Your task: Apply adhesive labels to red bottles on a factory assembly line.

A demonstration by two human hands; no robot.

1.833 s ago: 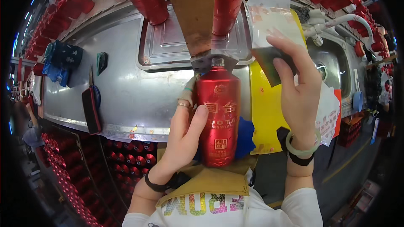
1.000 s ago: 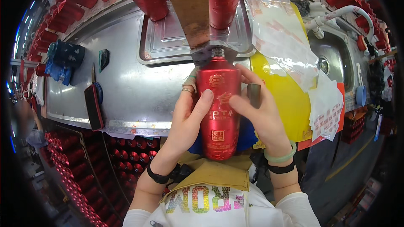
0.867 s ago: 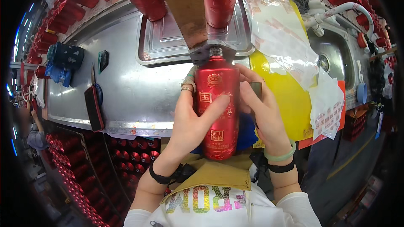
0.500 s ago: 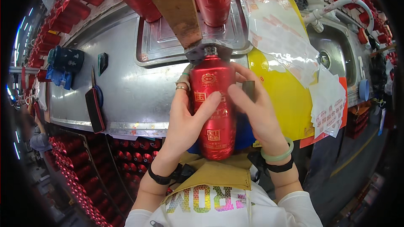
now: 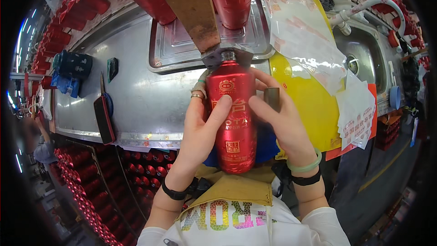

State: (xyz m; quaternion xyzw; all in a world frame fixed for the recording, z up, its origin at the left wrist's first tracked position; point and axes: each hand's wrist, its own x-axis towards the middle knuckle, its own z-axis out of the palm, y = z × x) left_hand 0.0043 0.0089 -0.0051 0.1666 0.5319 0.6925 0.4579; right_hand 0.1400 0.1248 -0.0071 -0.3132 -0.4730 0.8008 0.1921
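A shiny red bottle [image 5: 236, 141] with gold and white markings lies lengthwise before me, its neck pointing away and touching the dark metal block at the end of a brown bar. My left hand [image 5: 199, 125] wraps around its left side, thumb pressed on the front over the printing. On the opposite side my right hand [image 5: 287, 125] holds the bottle, fingers behind it and thumb at its right edge. A short dark cylinder [image 5: 271, 99] shows beside the right hand's fingers; whether they hold it cannot be made out.
The brown bar [image 5: 191, 9] slants over a metal tray [image 5: 170, 59] with red bottles [image 5: 231, 0]. Transparent printed sheets [image 5: 300, 32] cover a yellow sheet [image 5: 305, 114] at the right, beside a sink [image 5: 364, 50]. A red-and-black brush [image 5: 104, 120] lies left.
My left thumb has slid up and left across the bottle, uncovering more of its printing. The bottle and both hands have shifted slightly right in the picture.
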